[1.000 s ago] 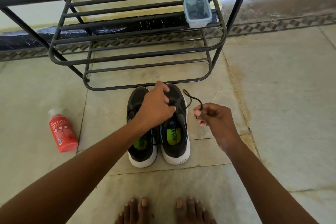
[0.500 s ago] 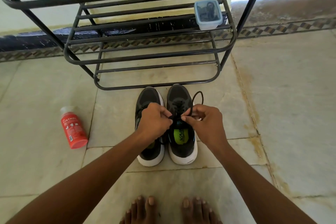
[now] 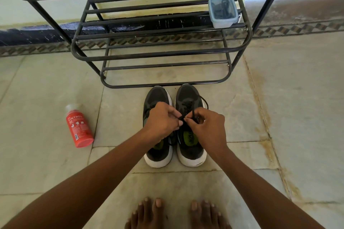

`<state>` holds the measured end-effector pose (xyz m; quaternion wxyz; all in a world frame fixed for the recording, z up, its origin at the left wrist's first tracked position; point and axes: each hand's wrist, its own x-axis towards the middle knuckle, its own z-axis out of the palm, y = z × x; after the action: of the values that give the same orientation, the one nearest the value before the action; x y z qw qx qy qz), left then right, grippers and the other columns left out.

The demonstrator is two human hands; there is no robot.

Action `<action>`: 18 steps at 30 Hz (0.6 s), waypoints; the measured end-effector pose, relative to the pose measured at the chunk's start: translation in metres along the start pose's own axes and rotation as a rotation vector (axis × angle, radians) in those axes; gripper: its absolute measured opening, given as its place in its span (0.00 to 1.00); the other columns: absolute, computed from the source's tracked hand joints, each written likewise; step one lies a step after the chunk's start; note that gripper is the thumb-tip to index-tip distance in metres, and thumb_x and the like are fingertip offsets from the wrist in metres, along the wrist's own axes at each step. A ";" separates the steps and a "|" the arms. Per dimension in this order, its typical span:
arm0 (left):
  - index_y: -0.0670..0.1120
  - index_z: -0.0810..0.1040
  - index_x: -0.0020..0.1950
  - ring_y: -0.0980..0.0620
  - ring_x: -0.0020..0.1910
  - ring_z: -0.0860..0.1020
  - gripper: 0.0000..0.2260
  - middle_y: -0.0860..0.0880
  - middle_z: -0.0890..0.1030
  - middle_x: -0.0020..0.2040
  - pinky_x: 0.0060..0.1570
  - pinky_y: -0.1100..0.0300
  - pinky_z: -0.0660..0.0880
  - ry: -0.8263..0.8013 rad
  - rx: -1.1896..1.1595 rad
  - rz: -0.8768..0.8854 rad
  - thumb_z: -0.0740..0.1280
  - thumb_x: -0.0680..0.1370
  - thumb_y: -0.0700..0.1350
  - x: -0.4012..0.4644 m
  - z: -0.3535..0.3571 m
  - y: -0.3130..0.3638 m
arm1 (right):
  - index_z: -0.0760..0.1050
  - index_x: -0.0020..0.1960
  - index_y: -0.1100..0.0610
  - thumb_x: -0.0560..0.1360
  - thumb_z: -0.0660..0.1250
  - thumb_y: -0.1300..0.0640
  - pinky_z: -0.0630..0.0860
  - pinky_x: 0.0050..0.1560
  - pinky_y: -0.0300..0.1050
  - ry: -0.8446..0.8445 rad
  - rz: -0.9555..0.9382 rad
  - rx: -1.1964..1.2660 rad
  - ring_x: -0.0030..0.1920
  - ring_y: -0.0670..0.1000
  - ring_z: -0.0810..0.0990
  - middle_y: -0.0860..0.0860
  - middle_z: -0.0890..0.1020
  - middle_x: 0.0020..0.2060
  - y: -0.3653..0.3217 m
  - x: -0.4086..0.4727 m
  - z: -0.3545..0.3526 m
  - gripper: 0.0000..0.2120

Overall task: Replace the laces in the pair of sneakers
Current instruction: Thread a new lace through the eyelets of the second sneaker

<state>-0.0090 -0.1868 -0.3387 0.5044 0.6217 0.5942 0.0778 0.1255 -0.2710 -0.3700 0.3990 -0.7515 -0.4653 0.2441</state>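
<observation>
Two black sneakers with white soles stand side by side on the floor, toes pointing at the rack: the left sneaker (image 3: 157, 96) and the right sneaker (image 3: 189, 93). A black lace (image 3: 204, 100) loops out from the right sneaker's eyelets. My left hand (image 3: 161, 121) and my right hand (image 3: 208, 126) meet over the right sneaker's tongue, fingertips pinched on the lace between them. Green insoles show inside both sneakers. The lace ends are hidden under my fingers.
A black metal shoe rack (image 3: 162, 54) stands just beyond the sneakers, with a clear plastic box (image 3: 223, 12) holding dark laces on its middle shelf at the right. A red bottle (image 3: 79, 128) lies on the tiled floor to the left. My bare feet (image 3: 176, 214) are near the bottom edge.
My right hand came in from the right with the lace and joined my left hand over the right sneaker. The loop of lace has become smaller.
</observation>
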 end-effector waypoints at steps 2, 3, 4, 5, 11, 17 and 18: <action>0.40 0.84 0.54 0.50 0.45 0.86 0.08 0.44 0.85 0.44 0.48 0.55 0.85 -0.017 0.001 0.019 0.75 0.76 0.35 -0.001 -0.001 -0.001 | 0.85 0.46 0.53 0.73 0.78 0.56 0.71 0.42 0.21 -0.007 -0.013 -0.015 0.36 0.37 0.80 0.42 0.84 0.37 0.002 0.002 0.001 0.03; 0.40 0.84 0.55 0.50 0.45 0.86 0.08 0.44 0.85 0.44 0.48 0.54 0.85 -0.019 0.005 0.026 0.75 0.77 0.35 -0.001 -0.001 -0.002 | 0.85 0.46 0.53 0.73 0.78 0.56 0.71 0.42 0.21 -0.011 -0.015 -0.019 0.37 0.37 0.80 0.42 0.84 0.37 0.003 0.002 0.001 0.03; 0.40 0.85 0.55 0.50 0.45 0.86 0.07 0.44 0.85 0.44 0.48 0.54 0.85 -0.015 0.013 0.030 0.74 0.77 0.35 0.000 -0.002 -0.003 | 0.85 0.46 0.53 0.73 0.78 0.56 0.71 0.42 0.21 -0.014 -0.022 -0.027 0.37 0.38 0.80 0.43 0.84 0.38 0.004 0.002 0.001 0.03; 0.40 0.85 0.55 0.50 0.45 0.86 0.07 0.44 0.85 0.44 0.48 0.54 0.85 -0.012 0.025 0.031 0.73 0.78 0.34 0.001 -0.002 -0.004 | 0.85 0.46 0.54 0.73 0.78 0.56 0.71 0.42 0.22 -0.016 -0.037 -0.041 0.36 0.39 0.80 0.44 0.85 0.38 0.005 0.003 0.002 0.04; 0.41 0.83 0.42 0.47 0.37 0.85 0.12 0.42 0.82 0.37 0.44 0.52 0.85 -0.011 0.029 0.010 0.67 0.78 0.28 0.005 -0.002 0.003 | 0.85 0.46 0.54 0.73 0.78 0.56 0.73 0.41 0.25 -0.033 -0.064 -0.040 0.35 0.41 0.79 0.45 0.85 0.38 0.007 0.003 0.000 0.04; 0.43 0.84 0.42 0.49 0.40 0.86 0.09 0.43 0.84 0.42 0.43 0.56 0.85 0.012 0.078 0.016 0.71 0.79 0.32 0.006 -0.001 0.008 | 0.84 0.47 0.55 0.73 0.76 0.55 0.80 0.43 0.39 -0.041 -0.072 -0.097 0.35 0.44 0.79 0.47 0.84 0.37 0.006 0.002 0.006 0.04; 0.43 0.85 0.42 0.49 0.40 0.86 0.08 0.43 0.85 0.43 0.43 0.57 0.85 0.015 0.081 0.021 0.71 0.79 0.32 0.006 -0.001 0.007 | 0.84 0.47 0.55 0.74 0.76 0.55 0.81 0.45 0.43 -0.045 -0.078 -0.100 0.36 0.46 0.81 0.48 0.85 0.38 0.007 0.002 0.006 0.05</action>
<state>-0.0033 -0.1797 -0.3363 0.4736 0.6472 0.5941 0.0632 0.1255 -0.2683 -0.3791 0.3595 -0.7460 -0.5149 0.2217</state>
